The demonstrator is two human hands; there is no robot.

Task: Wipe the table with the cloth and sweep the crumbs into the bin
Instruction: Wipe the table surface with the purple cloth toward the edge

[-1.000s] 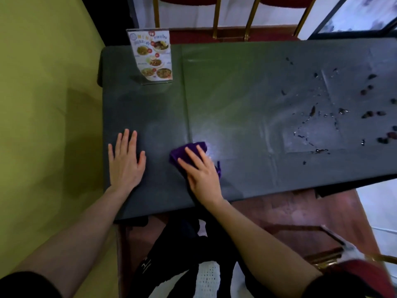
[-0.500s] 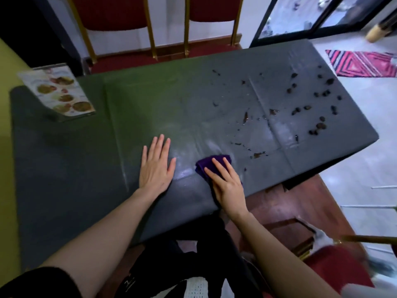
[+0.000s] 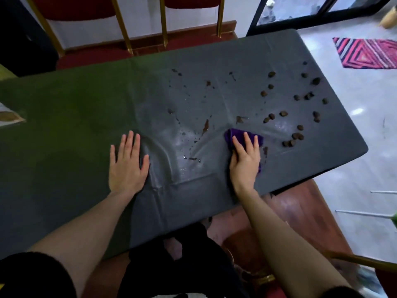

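A dark grey cover lies over the table (image 3: 86, 117) and is wrinkled between my hands. My right hand (image 3: 245, 160) presses flat, fingers straight, on a purple cloth (image 3: 231, 136) near the front edge. Several brown crumbs (image 3: 293, 137) and wet smears (image 3: 205, 126) are scattered ahead and to the right of the cloth, up to the table's right end. My left hand (image 3: 127, 166) rests flat and spread on the cover, to the left of the wet patch. No bin is in view.
Red chairs with gold legs (image 3: 120, 24) stand behind the table. A menu card's corner (image 3: 8, 118) shows at the left edge. A striped pink mat (image 3: 367, 52) lies on the pale floor at right. A chair frame (image 3: 361, 260) is at lower right.
My right hand has slid the purple cloth rightward along the front of the table into the crumbs and smears. My left hand stayed flat, and the cover has bunched between the hands.
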